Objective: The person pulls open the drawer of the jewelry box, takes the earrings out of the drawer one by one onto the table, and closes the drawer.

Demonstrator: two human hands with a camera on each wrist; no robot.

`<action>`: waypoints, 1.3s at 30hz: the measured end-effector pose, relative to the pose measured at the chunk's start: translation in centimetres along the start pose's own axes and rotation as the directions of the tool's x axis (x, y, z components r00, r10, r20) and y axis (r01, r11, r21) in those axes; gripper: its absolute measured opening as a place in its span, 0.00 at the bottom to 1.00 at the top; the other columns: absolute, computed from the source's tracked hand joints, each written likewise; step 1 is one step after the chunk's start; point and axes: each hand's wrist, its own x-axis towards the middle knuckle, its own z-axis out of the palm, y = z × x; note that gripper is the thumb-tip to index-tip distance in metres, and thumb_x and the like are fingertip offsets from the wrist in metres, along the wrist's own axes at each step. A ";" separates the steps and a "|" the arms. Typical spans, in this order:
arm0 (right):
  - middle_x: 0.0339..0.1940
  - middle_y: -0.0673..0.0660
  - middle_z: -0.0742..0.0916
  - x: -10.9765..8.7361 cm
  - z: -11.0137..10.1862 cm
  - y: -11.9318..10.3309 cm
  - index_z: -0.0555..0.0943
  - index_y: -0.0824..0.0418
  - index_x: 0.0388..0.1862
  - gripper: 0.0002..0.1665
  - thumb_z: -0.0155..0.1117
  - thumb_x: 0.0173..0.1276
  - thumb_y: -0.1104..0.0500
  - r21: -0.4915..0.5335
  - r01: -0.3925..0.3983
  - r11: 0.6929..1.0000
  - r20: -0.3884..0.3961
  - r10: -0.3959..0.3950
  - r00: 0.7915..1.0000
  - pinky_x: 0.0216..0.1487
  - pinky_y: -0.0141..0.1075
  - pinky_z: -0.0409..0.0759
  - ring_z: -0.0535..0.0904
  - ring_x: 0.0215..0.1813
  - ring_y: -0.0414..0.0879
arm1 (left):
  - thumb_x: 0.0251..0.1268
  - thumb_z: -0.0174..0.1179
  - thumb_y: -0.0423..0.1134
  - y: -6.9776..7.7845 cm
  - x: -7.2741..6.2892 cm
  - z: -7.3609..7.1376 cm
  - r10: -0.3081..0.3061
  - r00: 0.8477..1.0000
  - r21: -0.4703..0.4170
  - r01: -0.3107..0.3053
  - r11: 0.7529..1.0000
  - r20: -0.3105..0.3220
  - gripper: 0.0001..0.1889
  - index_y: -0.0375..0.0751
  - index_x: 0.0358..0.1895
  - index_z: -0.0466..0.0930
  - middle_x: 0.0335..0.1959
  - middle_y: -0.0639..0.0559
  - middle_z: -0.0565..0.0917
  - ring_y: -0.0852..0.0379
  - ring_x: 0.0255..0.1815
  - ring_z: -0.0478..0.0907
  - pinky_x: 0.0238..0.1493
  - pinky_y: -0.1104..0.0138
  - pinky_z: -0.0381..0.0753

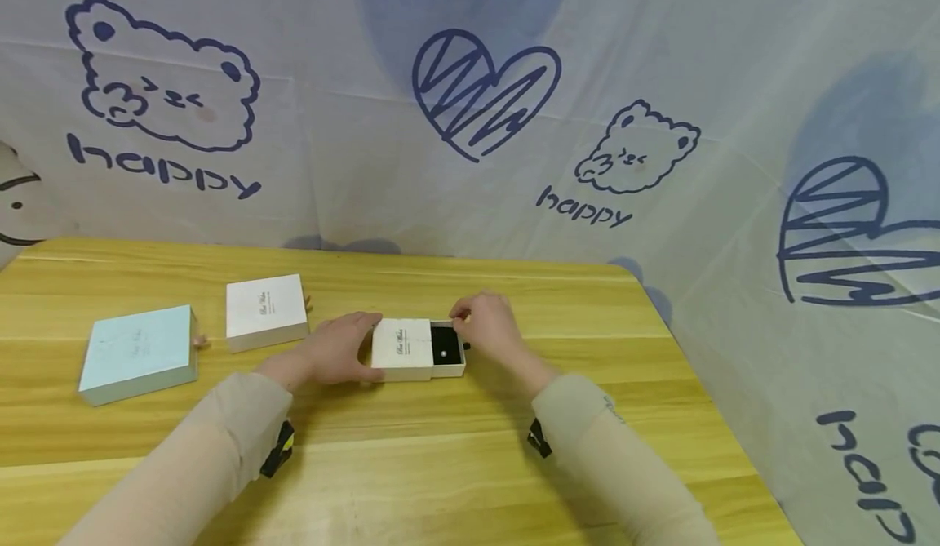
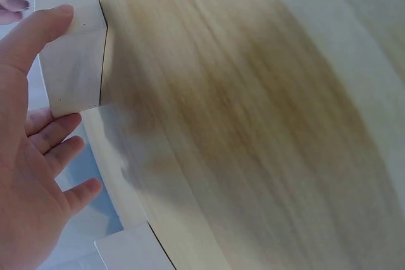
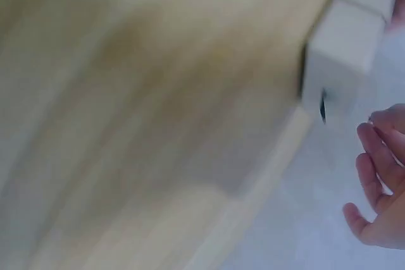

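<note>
A small white jewelry box (image 1: 402, 345) with dark lettering lies on the table, its drawer (image 1: 450, 370) pulled partway out to the right. Black padding (image 1: 445, 339) lines the drawer, with one pearl-like bead (image 1: 444, 353) on it. My left hand (image 1: 339, 348) grips the box's cover at its left end, thumb on the near side, as the left wrist view shows too. Over the drawer's far right corner is my right hand (image 1: 488, 327). Its thumb and index fingertip pinch a tiny pale piece (image 3: 370, 119), too small to make out. A dark pull tab (image 3: 323, 107) hangs from the drawer's end.
Left of my hands stand another white box (image 1: 266, 311) and a larger light-blue box (image 1: 138, 352), each with a brown ribbon tab on its right side. The wooden table (image 1: 441, 472) ends at a white cloth (image 1: 352, 138) with blue drawings behind and to the right.
</note>
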 end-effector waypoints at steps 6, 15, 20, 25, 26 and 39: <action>0.44 0.59 0.87 2.1 -1.7 3.1 0.84 0.63 0.43 0.11 0.59 0.65 0.61 0.227 -0.269 0.936 0.006 0.275 0.961 0.49 0.41 0.81 0.82 0.45 0.51 | 0.52 0.66 0.55 -0.1 0.0 -0.1 -0.007 1.000 -0.013 0.007 1.000 -0.009 0.47 0.27 0.68 0.57 0.65 0.33 0.67 0.36 0.65 0.65 0.65 0.44 0.64; 0.50 0.57 0.86 2.8 -0.9 6.6 0.86 0.59 0.43 0.13 0.57 0.65 0.60 0.122 -0.450 0.885 0.046 0.448 0.893 0.64 0.51 0.69 0.79 0.54 0.54 | 0.51 0.67 0.53 0.1 0.3 0.4 0.010 1.000 -0.016 -0.010 1.000 -0.009 0.46 0.26 0.67 0.58 0.65 0.33 0.68 0.37 0.65 0.67 0.64 0.46 0.66; 0.46 0.56 0.87 2.9 0.1 7.2 0.86 0.58 0.41 0.11 0.58 0.66 0.59 0.081 -0.464 0.882 0.059 0.460 0.886 0.68 0.58 0.60 0.79 0.52 0.53 | 0.52 0.67 0.52 0.1 0.2 0.2 0.006 1.000 -0.017 -0.006 1.000 -0.012 0.45 0.26 0.67 0.58 0.65 0.33 0.68 0.37 0.65 0.67 0.64 0.46 0.66; 0.39 0.54 0.88 3.2 0.7 7.2 0.86 0.58 0.34 0.09 0.58 0.67 0.59 0.056 -0.461 0.886 0.044 0.459 0.887 0.66 0.56 0.64 0.80 0.46 0.51 | 0.51 0.67 0.52 -0.1 0.1 0.1 -0.002 1.000 -0.011 0.002 1.000 -0.016 0.45 0.27 0.67 0.58 0.65 0.34 0.68 0.37 0.64 0.67 0.64 0.46 0.66; 0.37 0.54 0.88 3.2 0.8 7.2 0.86 0.58 0.32 0.10 0.58 0.67 0.59 0.049 -0.459 0.887 0.042 0.458 0.888 0.65 0.56 0.65 0.80 0.44 0.51 | 0.51 0.67 0.52 -0.1 0.1 0.1 -0.001 1.000 -0.010 0.001 1.000 -0.015 0.45 0.27 0.67 0.58 0.65 0.34 0.68 0.37 0.64 0.67 0.64 0.47 0.66; 0.47 0.55 0.87 3.1 -0.2 7.4 0.85 0.57 0.42 0.13 0.54 0.67 0.59 0.045 -0.453 0.890 0.025 0.452 0.892 0.64 0.56 0.67 0.80 0.51 0.53 | 0.52 0.66 0.52 -0.1 0.0 0.1 0.001 1.000 -0.007 -0.001 1.000 -0.012 0.46 0.26 0.67 0.58 0.65 0.33 0.67 0.37 0.65 0.66 0.64 0.45 0.65</action>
